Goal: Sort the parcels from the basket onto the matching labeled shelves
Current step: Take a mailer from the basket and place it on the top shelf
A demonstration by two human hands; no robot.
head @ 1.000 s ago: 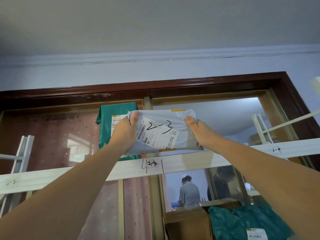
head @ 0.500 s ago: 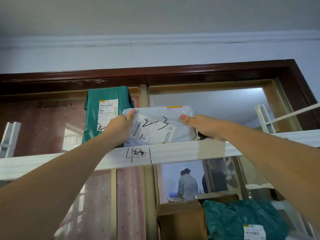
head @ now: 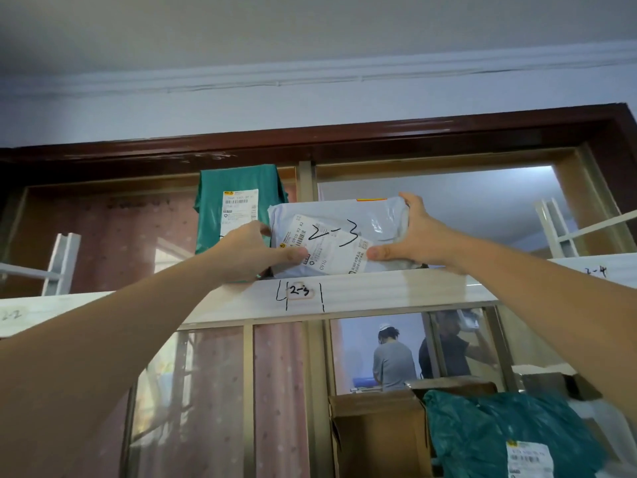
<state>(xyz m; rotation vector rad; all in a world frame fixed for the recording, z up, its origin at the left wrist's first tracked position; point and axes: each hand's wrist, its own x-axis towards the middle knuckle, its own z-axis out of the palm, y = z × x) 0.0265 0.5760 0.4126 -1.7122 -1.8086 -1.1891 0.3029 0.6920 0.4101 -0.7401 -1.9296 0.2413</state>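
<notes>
A grey plastic parcel (head: 344, 219) with "2-3" handwritten on its white label stands upright on the top white shelf (head: 396, 288), right above the shelf mark "2-3" (head: 299, 290). My left hand (head: 251, 251) pinches its lower left edge with thumb and fingers. Gripping its right edge is my right hand (head: 410, 236), thumb on the front and fingers behind. A green parcel (head: 238, 208) stands upright just left of it, partly behind my left hand.
The shelf edge also carries marks "2-2" (head: 12, 315) at far left and "2-4" (head: 594, 271) at right. On the lower shelf are a cardboard box (head: 375, 432) and a teal parcel (head: 510, 432). Two people stand beyond the glass window.
The grey parcel has come down from in front of the shelf onto the shelf above the "2-3" mark and now stands upright. Both hands shifted their hold along its edges.
</notes>
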